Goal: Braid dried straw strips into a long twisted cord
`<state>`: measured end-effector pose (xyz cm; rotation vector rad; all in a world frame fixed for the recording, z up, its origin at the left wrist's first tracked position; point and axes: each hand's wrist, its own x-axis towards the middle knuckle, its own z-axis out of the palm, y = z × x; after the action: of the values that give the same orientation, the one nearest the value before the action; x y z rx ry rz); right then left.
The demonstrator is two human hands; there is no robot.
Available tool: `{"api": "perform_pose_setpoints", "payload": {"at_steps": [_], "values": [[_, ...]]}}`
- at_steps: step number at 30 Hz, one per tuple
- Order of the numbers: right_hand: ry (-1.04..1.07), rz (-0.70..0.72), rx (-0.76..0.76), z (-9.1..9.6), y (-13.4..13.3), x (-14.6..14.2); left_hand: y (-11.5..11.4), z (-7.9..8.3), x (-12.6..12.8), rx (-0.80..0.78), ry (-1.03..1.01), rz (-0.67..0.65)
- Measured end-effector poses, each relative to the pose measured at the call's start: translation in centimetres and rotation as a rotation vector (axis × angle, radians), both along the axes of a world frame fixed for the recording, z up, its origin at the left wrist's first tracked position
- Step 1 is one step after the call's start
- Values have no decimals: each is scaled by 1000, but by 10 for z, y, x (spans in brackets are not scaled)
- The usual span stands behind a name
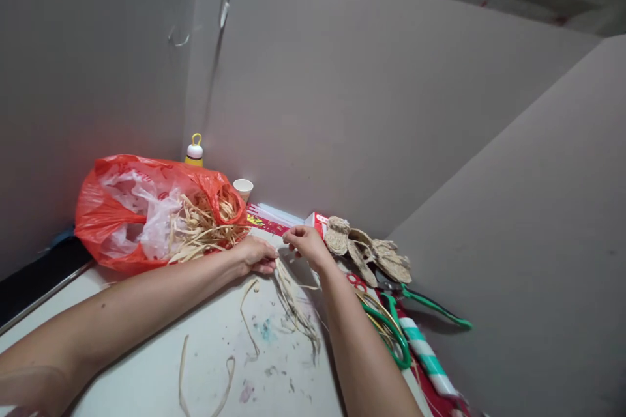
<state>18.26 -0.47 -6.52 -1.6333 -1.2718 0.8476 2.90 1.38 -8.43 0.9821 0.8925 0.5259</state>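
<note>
Left hand (259, 255) pinches one raffia bundle (293, 306); right hand (305, 245) narrow-fingered, hold unclear. One red plastic bag (128, 216), left edge of table (147, 378).

From one head-worn camera we look forward and down at the nearby hands (258, 254) and tabletop (137, 365), a grey panel (372, 104) rising beyond them.
</note>
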Motion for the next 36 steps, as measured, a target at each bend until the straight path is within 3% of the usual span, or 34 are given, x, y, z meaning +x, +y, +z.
{"api": "perform_pose_setpoints", "payload": {"at_steps": [14, 24, 36], "values": [[-6, -115, -61, -44, 48, 2, 32, -4, 27, -62, 146, 83], [-24, -119, -213, -39, 59, 7, 39, -7, 35, -67, 168, 122], [43, -61, -129, -39, 64, 13, 41, -10, 39, -62, 195, 130]]}}
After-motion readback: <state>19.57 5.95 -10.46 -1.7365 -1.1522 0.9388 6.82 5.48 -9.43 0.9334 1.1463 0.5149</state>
